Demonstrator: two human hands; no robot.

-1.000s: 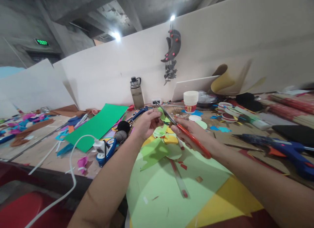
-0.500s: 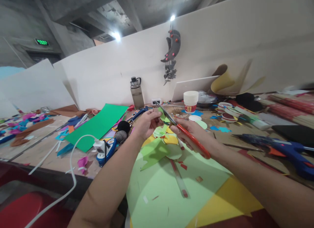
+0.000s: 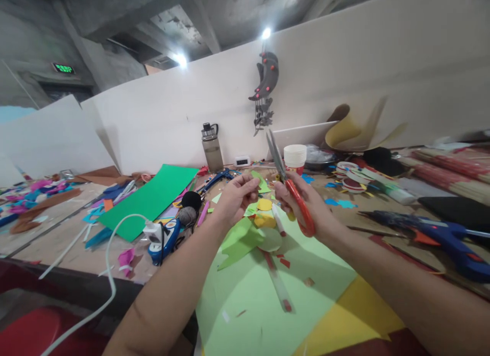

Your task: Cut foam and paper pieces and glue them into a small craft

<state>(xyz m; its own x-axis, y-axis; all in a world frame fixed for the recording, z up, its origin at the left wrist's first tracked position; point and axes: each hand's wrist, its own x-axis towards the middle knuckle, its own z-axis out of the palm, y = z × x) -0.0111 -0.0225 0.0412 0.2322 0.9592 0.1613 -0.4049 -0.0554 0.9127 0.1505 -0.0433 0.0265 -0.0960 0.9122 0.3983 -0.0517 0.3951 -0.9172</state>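
Observation:
My left hand (image 3: 238, 198) is closed in a pinch, with a small green paper piece (image 3: 262, 182) at its fingertips. In my right hand (image 3: 316, 205) are scissors with orange-red handles (image 3: 303, 209); their blades point up and stand apart from the paper. Below both hands lie a larger green paper scrap (image 3: 240, 238), a pale green paper disc (image 3: 271, 240) and yellow paper pieces (image 3: 264, 220). These rest on a light green sheet (image 3: 245, 310). A pen with a red end (image 3: 278, 284) lies on the sheet.
To the left are a bright green sheet (image 3: 153, 200), a power strip (image 3: 165, 241) with a white cable, and yarn balls (image 3: 189, 208). A water bottle (image 3: 212, 149) and stacked paper cups (image 3: 294, 156) stand behind. On the right lies a blue glue gun (image 3: 436, 238).
The scissors have swung upright and moved away from the green paper as my right hand shifted. My left hand has moved slightly right and lower.

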